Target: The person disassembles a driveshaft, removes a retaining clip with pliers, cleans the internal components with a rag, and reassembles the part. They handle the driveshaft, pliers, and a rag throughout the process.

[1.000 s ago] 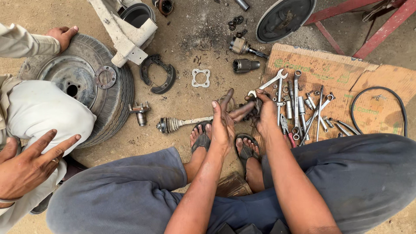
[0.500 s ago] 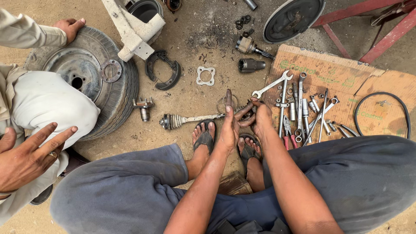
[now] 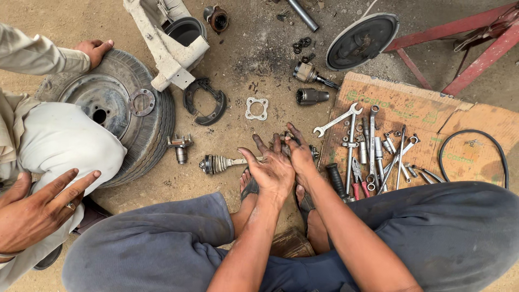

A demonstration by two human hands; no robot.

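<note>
My left hand (image 3: pixel 273 170) and right hand (image 3: pixel 296 148), smeared black with grease; grey-blue trousers (image 3: pixel 162 249); tan cardboard (image 3: pixel 411 108) under silver wrenches (image 3: pixel 351 130); red-handled pliers (image 3: pixel 357 186); red metal frame (image 3: pixel 476 48); black hose (image 3: pixel 476 151); dark grey tyre (image 3: pixel 157 108); neighbour's white cloth (image 3: pixel 65 140).

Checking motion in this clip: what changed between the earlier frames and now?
The left hand and right hand closed together over the inner end of the axle shaft, fingers overlapping. The co-worker's hand lifted slightly off the knee. Wheel, wrenches and cardboard stayed put.
</note>
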